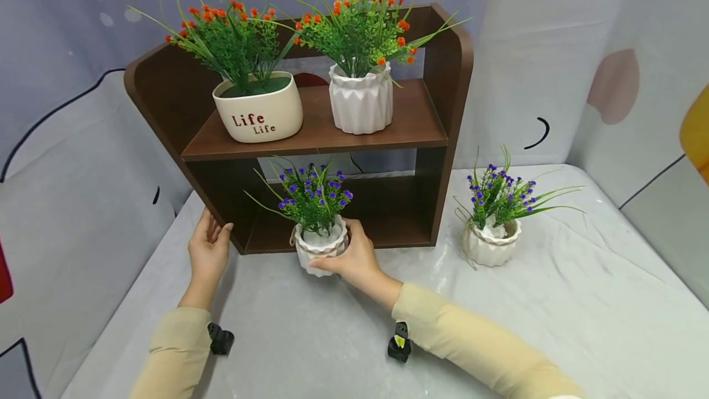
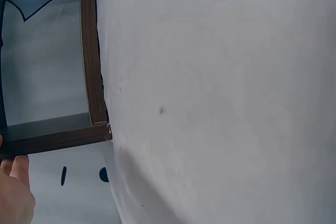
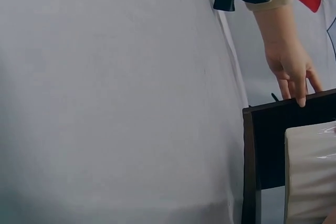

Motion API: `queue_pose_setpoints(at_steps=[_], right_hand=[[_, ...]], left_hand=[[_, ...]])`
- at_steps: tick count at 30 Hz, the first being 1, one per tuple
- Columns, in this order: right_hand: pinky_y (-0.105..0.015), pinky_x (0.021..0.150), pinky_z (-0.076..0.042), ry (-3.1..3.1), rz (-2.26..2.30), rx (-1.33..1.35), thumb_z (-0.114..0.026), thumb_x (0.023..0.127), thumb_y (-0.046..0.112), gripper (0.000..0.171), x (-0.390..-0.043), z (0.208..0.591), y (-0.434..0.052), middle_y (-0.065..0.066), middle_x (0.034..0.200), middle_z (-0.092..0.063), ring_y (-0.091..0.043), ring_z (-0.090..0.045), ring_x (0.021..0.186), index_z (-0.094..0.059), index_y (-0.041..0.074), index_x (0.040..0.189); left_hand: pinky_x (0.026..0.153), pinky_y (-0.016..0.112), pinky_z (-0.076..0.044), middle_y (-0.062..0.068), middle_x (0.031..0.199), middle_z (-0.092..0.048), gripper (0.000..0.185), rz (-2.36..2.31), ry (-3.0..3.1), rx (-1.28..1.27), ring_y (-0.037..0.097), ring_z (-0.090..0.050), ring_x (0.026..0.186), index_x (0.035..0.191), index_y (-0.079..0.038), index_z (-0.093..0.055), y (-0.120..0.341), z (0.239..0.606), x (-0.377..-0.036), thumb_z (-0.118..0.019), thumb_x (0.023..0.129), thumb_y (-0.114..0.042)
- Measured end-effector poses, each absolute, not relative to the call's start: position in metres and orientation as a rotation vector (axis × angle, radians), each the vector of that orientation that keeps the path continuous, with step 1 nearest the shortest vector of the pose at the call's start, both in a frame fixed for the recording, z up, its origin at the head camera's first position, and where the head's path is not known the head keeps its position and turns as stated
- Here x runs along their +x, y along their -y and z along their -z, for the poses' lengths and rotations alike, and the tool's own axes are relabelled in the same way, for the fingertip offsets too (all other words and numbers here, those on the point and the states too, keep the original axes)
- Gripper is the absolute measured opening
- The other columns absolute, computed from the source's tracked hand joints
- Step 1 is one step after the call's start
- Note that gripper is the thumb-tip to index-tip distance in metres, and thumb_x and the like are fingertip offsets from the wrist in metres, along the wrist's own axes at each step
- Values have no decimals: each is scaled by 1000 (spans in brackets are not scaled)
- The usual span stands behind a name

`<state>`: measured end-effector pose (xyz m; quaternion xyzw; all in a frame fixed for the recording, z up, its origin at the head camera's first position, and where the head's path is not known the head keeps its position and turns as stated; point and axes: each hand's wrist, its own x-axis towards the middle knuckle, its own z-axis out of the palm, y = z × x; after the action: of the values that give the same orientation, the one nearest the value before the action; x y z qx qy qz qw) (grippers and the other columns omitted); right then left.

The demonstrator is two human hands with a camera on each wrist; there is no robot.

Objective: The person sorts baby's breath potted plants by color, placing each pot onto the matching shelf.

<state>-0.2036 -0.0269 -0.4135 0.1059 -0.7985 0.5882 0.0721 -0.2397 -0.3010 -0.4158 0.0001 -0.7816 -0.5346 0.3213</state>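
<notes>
My right hand [image 1: 359,258] grips a small white ribbed flowerpot [image 1: 308,256] of purple flowers [image 1: 314,189], thumb across its front. The pot is upright at the front edge of the brown shelf's lower level [image 1: 382,214]. In the right wrist view the white pot [image 3: 310,171] fills the lower right corner. My left hand [image 1: 207,248] holds the shelf's left side panel [image 1: 213,208] near the bottom, thumb at the front edge and fingers outside. The left wrist view shows only part of that hand [image 2: 16,198].
On the upper shelf stand an oval cream planter [image 1: 260,112] reading "Life" and a white pleated pot [image 1: 361,103], both with orange flowers. A second small white pot [image 1: 490,245] with purple flowers stands right of the shelf on the white-covered table [image 1: 532,325]. Printed cloth hangs behind.
</notes>
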Motion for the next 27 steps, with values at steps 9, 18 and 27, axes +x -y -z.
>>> queue_pose_setpoints(at_steps=[9,18,27], right_hand=[[-41,97,-49,2411,-1780,344,-91,60,24,92,-215,411,48,-12,129,-57,-27,-55,116,-40,7,136],[-41,95,-50,2409,-1725,353,-91,61,25,91,-233,414,66,-14,127,-58,-29,-56,115,-40,6,135],[-38,93,-51,2419,-1755,336,-90,63,26,89,-252,419,84,-14,126,-58,-28,-56,115,-40,6,135]], left_hand=[[90,5,-43,32,130,-51,53,1402,2052,-25,-9,-50,106,138,8,-42,289,398,-226,-57,87,12],[89,4,-44,29,129,-53,54,1422,2027,-32,-12,-50,102,139,3,-44,297,411,-237,-59,87,10],[87,2,-43,27,131,-53,54,1390,2064,-42,-11,-50,105,141,-2,-43,303,417,-238,-58,90,6]])
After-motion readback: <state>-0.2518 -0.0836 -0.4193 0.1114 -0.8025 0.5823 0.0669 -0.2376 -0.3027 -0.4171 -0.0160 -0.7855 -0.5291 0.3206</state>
